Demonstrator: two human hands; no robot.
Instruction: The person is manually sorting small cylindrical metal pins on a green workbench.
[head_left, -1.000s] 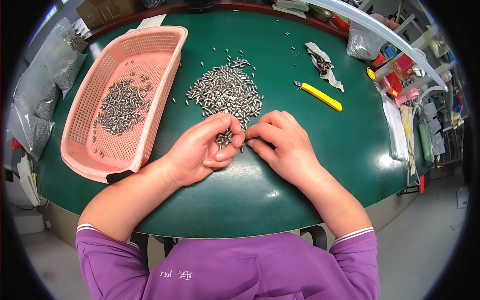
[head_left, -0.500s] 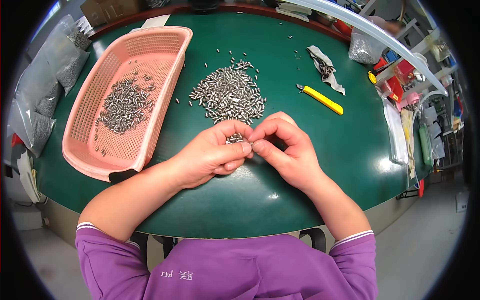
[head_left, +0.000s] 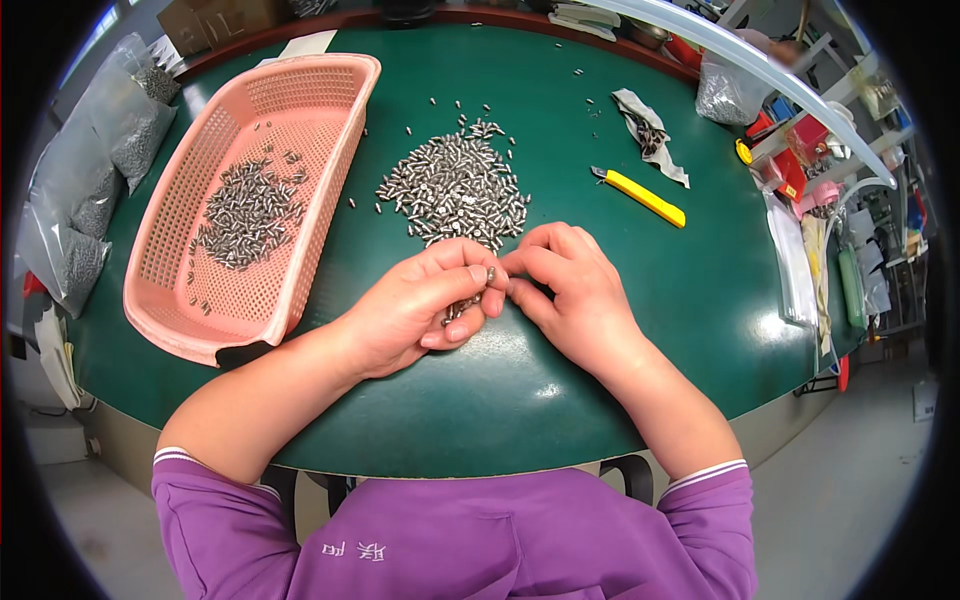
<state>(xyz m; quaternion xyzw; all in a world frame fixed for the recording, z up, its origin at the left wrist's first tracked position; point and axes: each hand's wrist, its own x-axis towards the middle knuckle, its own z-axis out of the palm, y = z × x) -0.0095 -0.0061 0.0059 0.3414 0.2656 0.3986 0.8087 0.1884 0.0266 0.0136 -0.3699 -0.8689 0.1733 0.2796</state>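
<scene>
Small shiny metal pins with rounded ends lie in a pile (head_left: 455, 185) on the green table, just beyond my hands. My left hand (head_left: 425, 300) is closed around several of these metal pins (head_left: 460, 306). One more metal pin (head_left: 491, 273) shows between its thumb and forefinger. My right hand (head_left: 575, 290) is beside it, fingers curled, thumb and forefinger tips up against the left fingertips. Whatever these right fingertips pinch, if anything, is hidden.
To the left stands a pink plastic basket (head_left: 345, 150) holding more pins. A yellow utility knife (head_left: 645, 198) and a crumpled cloth (head_left: 640, 125) with dark bits lie right of the pile. Clear bags of metal parts (head_left: 140, 140) line the far left edge.
My left thumb and fingers have shifted, so a pin now shows at their tips and the held pins sit lower in the palm. My right fingertips have drawn slightly off the left thumb.
</scene>
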